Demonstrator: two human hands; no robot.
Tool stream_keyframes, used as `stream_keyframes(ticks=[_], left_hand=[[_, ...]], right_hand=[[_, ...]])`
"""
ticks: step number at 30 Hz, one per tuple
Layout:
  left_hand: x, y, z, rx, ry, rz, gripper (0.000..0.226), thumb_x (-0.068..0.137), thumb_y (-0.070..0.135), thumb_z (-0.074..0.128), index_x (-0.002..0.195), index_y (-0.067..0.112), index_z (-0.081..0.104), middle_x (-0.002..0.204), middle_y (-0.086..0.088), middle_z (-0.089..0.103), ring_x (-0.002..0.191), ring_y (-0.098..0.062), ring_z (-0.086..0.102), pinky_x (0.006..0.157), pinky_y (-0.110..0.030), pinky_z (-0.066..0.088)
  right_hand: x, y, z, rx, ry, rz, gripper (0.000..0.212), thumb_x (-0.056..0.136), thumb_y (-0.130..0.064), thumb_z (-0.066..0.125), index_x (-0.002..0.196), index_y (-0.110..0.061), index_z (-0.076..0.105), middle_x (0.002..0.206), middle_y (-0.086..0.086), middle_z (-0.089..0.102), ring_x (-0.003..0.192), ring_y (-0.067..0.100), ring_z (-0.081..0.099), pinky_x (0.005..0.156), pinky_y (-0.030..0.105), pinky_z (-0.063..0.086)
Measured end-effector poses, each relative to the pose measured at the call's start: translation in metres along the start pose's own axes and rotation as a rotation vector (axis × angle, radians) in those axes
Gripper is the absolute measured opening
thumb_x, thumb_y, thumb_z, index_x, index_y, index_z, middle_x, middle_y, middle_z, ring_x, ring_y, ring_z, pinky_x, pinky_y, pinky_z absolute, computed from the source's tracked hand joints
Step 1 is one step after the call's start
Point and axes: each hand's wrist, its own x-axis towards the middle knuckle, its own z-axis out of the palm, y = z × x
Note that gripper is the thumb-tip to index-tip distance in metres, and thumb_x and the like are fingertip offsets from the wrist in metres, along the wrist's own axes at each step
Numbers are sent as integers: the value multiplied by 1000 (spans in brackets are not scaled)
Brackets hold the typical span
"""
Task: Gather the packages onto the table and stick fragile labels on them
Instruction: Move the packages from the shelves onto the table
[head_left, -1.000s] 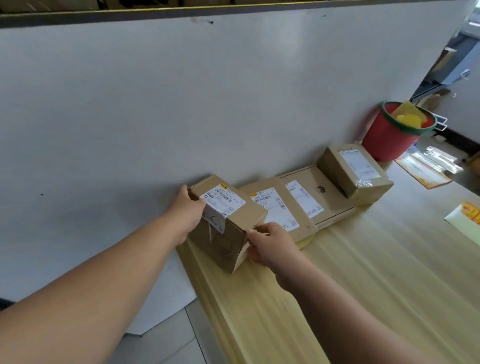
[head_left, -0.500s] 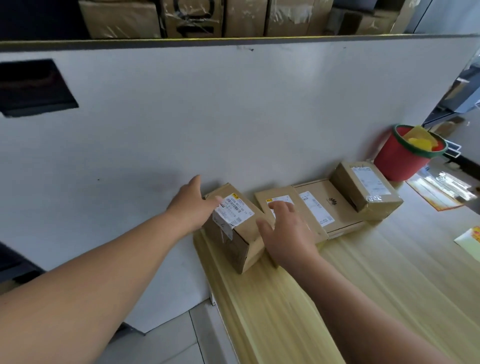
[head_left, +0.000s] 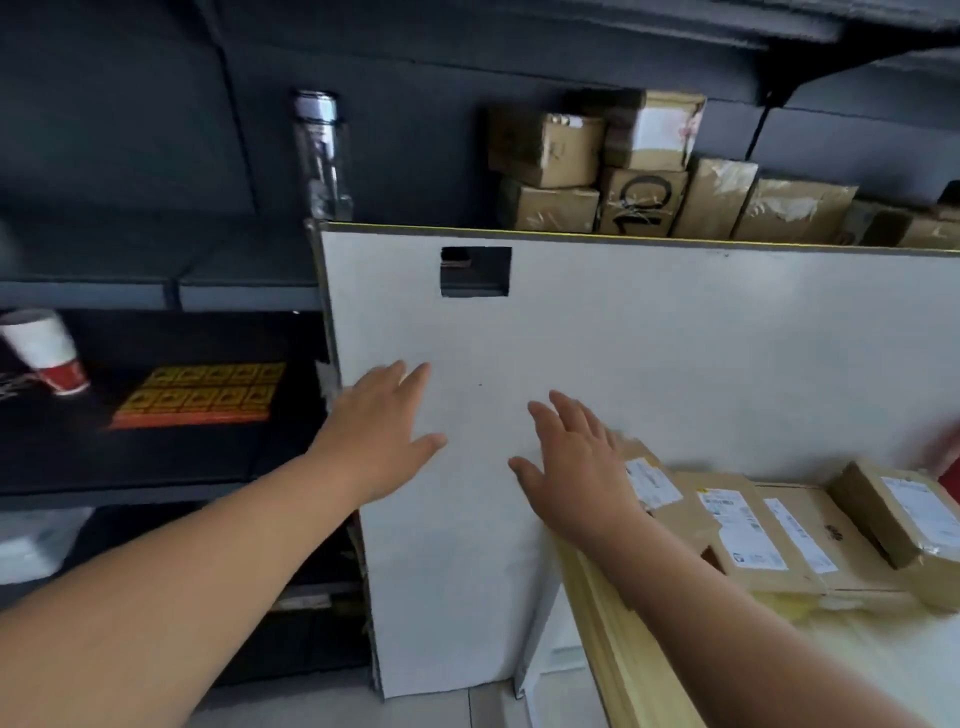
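Left hand (head_left: 382, 415), right hand (head_left: 571, 467): both empty, fingers spread. Yellow sticker sheet (head_left: 200, 397), likely the labels, at left hand's 9 o'clock, long axis 9–3. Left hand nearer.

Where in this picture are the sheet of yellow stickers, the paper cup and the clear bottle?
sheet of yellow stickers (head_left: 200, 396): head view, the middle of the sheet.
paper cup (head_left: 40, 344): head view, the white upper part of its wall.
clear bottle (head_left: 323, 161): head view, the middle of its glass body.

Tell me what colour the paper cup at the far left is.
The paper cup is white with a red base; the head view shows it best.
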Motion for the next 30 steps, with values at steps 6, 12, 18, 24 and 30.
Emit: stream_keyframes(ticks=[6,12,18,24,30], left_hand=[[-86,-94,-72,87,152,-140,83,89,55,50,151,24,7,159,-4,13,146,-23,10,117,-44,19],[-171,-179,-129,100,255,-316,84,87,58,51,151,24,8,158,-3,15,145,-21,12,116,-45,22],[-245,-254,-173,141,323,-487,86,86,59,52,151,22,8,158,-4,15,145,-22,13,116,-43,21],[-281,-312,-207,96,390,-577,87,86,57,53,151,20,9,158,-3,17,145,-21,14,116,-42,21],[-273,-365,-227,2,462,-652,87,85,53,58,151,20,12,157,-3,18,144,-21,17,116,-41,24]], right_hand=[[-7,-125,-8,-7,15,-215,63,97,-46,43,151,-22,19,160,3,12,147,24,10,119,40,12],[-20,-249,-7,24,61,-374,66,94,-49,47,150,-23,25,158,2,22,145,22,18,118,40,19],[-34,-357,4,83,51,-504,67,95,-52,44,151,-22,22,158,1,20,146,20,16,119,41,18],[-30,-433,7,161,-4,-549,68,94,-51,47,151,-23,21,159,0,19,146,20,16,119,41,17],[6,-486,15,234,-29,-563,69,94,-49,49,151,-21,21,159,0,18,145,21,18,118,40,22]])
